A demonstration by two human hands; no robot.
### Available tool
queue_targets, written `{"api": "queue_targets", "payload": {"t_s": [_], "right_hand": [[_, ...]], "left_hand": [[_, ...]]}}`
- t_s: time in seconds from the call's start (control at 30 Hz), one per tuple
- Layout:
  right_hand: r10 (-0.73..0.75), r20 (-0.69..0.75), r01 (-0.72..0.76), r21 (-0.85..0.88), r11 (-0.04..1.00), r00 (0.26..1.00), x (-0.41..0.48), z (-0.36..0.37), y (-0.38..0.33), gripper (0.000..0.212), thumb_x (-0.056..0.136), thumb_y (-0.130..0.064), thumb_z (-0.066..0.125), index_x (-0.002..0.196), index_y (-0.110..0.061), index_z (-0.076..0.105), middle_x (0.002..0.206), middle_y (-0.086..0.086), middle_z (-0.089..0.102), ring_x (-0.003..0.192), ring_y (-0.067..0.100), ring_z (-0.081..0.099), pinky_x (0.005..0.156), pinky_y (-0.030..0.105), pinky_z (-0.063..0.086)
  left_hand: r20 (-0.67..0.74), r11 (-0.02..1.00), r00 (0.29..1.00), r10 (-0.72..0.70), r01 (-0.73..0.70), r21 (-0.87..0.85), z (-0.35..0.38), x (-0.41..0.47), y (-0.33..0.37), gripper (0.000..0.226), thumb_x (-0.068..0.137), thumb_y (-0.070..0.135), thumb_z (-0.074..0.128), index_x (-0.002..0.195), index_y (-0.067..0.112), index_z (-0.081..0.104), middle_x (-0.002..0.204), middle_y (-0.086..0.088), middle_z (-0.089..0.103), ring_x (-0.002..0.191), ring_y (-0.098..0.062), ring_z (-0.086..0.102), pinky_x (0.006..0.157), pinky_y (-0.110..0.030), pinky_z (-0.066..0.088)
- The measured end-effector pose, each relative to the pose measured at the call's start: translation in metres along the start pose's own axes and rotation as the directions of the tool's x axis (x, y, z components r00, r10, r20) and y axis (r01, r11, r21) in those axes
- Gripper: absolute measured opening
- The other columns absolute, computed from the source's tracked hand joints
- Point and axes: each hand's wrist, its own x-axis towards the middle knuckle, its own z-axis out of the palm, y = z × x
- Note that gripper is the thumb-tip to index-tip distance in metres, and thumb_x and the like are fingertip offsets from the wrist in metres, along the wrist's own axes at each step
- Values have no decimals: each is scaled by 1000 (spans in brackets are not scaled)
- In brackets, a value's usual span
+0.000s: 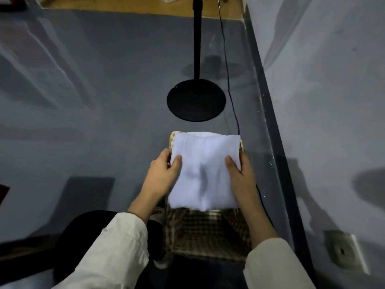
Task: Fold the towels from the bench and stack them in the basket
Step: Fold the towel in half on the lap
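Head view: left hand [161,174], right hand [241,176] grip folded towel [203,172] (white) above checked basket [208,232].

A grey floor [93,90] is meeting a pale wall [333,80] in dim light.
The floor is spreading across most of the view, with soft shadows lying over it. A black stand is resting on it, its round base [196,100] sitting flat and its pole [196,38] rising toward the top edge. A thin black cable [228,80] is trailing down just to the right of the base. A dark skirting strip [270,122] is running along the foot of the wall at right, where a wall plate [345,250] is sitting low down. A wooden strip [145,5] is showing along the top edge, and a darker square patch [87,195] is lying at lower left.
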Motion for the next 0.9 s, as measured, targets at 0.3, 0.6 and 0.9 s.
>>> {"api": "queue_targets", "payload": {"t_s": [0.3, 0.6, 0.9], "right_hand": [[84, -42, -85, -14, 996, 996, 46, -5, 27, 45, 92, -50, 53, 133, -32, 46, 130, -12, 56, 118, 11, 53, 102, 43, 45], [129, 17, -114, -367, 923, 991, 71, 2, 36, 61, 96, -42, 47, 148, -21, 24, 152, 7, 26, 132, 28, 39, 105, 46, 38], [-11, 5, 12, -501, 866, 1000, 65, 9, 27, 25, 98, -30, 46, 111, -12, 57, 111, 3, 54, 94, 18, 55, 78, 27, 44]], "left_hand": [[86, 996, 996, -5, -3, 91, 37, 46, -3, 23, 98, 35, 47, 98, 12, 51, 75, -12, 62, 64, -24, 56, 58, -37, 43], [104, 946, 989, -107, 69, 318, 56, 74, -32, 47, 96, 44, 48, 128, 10, 43, 123, -14, 54, 108, -34, 53, 85, -42, 46], [44, 792, 994, 102, -108, 601, 55, 66, -29, 32, 100, 35, 39, 118, 11, 49, 111, -12, 59, 95, -33, 58, 64, -33, 37]]}}
